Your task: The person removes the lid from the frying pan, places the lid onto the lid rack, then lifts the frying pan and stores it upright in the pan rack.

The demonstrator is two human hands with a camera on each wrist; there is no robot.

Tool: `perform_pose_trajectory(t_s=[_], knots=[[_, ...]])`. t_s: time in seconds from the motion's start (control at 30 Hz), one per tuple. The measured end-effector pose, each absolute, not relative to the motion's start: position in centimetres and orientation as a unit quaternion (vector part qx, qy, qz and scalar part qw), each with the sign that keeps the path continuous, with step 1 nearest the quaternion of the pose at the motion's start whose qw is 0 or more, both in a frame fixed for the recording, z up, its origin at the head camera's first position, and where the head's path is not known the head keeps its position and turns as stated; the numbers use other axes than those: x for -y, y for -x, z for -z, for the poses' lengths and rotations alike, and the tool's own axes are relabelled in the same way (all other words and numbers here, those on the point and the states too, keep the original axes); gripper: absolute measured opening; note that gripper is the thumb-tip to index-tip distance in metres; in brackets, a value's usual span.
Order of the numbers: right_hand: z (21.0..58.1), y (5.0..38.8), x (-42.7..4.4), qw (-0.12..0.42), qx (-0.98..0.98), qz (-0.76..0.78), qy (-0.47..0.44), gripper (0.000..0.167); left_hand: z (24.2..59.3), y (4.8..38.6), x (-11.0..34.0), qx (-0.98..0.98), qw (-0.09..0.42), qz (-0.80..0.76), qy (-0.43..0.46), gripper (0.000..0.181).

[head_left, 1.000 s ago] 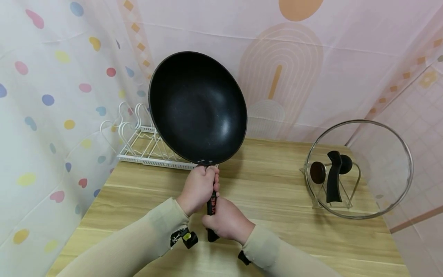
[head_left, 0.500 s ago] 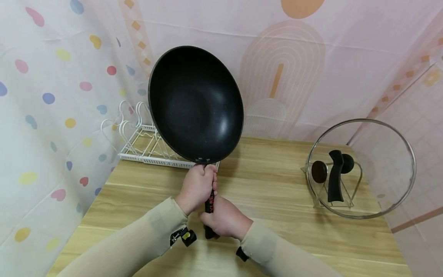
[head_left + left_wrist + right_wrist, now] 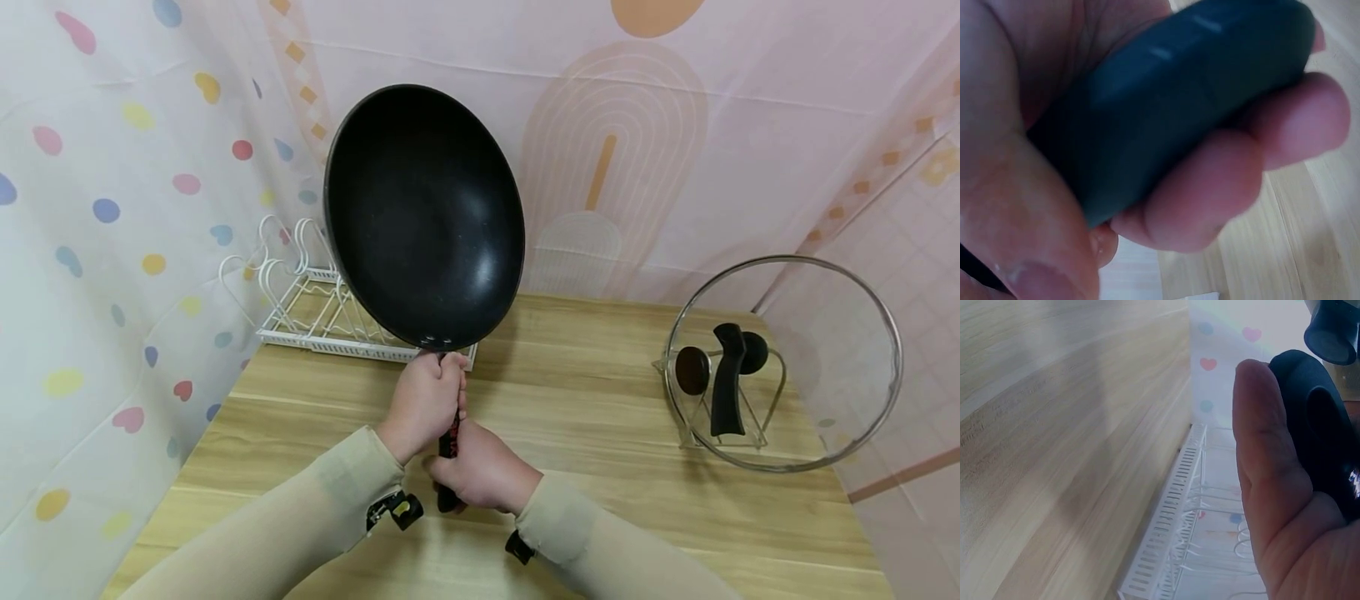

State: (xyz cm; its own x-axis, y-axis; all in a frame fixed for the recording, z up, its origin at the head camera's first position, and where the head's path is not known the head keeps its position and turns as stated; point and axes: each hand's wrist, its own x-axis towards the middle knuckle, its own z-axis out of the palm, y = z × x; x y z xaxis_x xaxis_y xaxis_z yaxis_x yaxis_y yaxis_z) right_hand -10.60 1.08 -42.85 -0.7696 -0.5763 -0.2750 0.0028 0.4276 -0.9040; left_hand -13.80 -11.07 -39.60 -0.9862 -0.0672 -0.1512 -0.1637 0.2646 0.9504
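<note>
A black wok [image 3: 423, 225] is held up above the table in the head view, its dark inner side facing me. My left hand [image 3: 422, 402] grips the black handle [image 3: 447, 446] close to the bowl. Lower down, my right hand [image 3: 483, 471] holds the same handle near its end. In the left wrist view, curled fingers [image 3: 1204, 187] wrap round the handle. The right wrist view has a digit [image 3: 1266, 437] lying along the handle's end [image 3: 1304, 381]. The wok's lower left side overlaps part of the white wire rack [image 3: 360, 348] behind it.
At the right, a glass lid [image 3: 894, 358] with a black handle [image 3: 726, 383] stands upright in a wire stand [image 3: 776, 400]. A brown knob [image 3: 692, 371] and a black knob [image 3: 753, 353] show through the glass. Patterned curtains [image 3: 480, 50] surround the wooden table [image 3: 585, 400].
The wok has risen a little and shifted slightly left, tilting further away from upright facing. Both hands have moved slightly up and left with the handle. The lid and rack stay put.
</note>
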Motion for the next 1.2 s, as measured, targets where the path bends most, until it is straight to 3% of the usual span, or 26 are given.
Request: perform_pose_trajectory(t_s=[0.27, 0.9, 1.2], knots=[[42.6, 10.9, -1.0, 0.306, -0.783, 0.51, 0.183, 0.01, 39.4, 13.9, 11.3, -0.821, 0.023, -0.569, 0.054, 0.032], [42.3, 11.7, -0.8, 0.345, -0.732, 0.549, 0.21, 0.012, 38.9, 14.2, 11.9, -0.836, -0.002, -0.548, 0.027, 0.047], [42.3, 12.1, -0.6, 0.357, -0.717, 0.56, 0.211, 0.007, 38.8, 14.5, 12.1, -0.848, -0.017, -0.53, 0.017, 0.039]])
